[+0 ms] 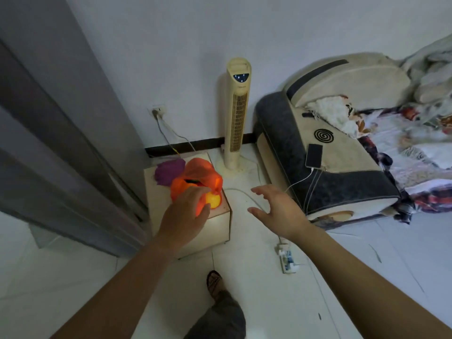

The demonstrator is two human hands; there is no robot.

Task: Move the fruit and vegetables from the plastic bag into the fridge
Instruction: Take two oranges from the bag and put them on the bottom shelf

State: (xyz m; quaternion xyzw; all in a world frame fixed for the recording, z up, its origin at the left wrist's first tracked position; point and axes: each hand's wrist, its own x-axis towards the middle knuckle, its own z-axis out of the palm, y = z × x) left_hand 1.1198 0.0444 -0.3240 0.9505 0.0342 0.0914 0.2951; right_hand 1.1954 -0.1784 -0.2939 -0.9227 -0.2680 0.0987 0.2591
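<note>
Left hand (187,211) is extended, fingers loose, onto crumpled orange plastic bag (208,172), mid-frame; right hand (276,206) is held splayed, empty.

I have both bare arms stretched forward and down: my left forearm (117,272) comes in from the lower left, my right forearm (354,272) from the lower right. My left hand (186,211) shows its back, palm down, fingers straight and close together, thumb spread off to the right. Its fingertips and thumb lie over the orange plastic bag (205,174), though I cannot tell whether they press on it. My right hand (276,206) hangs in the air apart from the left, palm turned inward, fingers spread and gently bent, thumb low, holding nothing. Between the arms, one trousered leg (220,319) is set forward on a sandalled foot (214,283)
</note>
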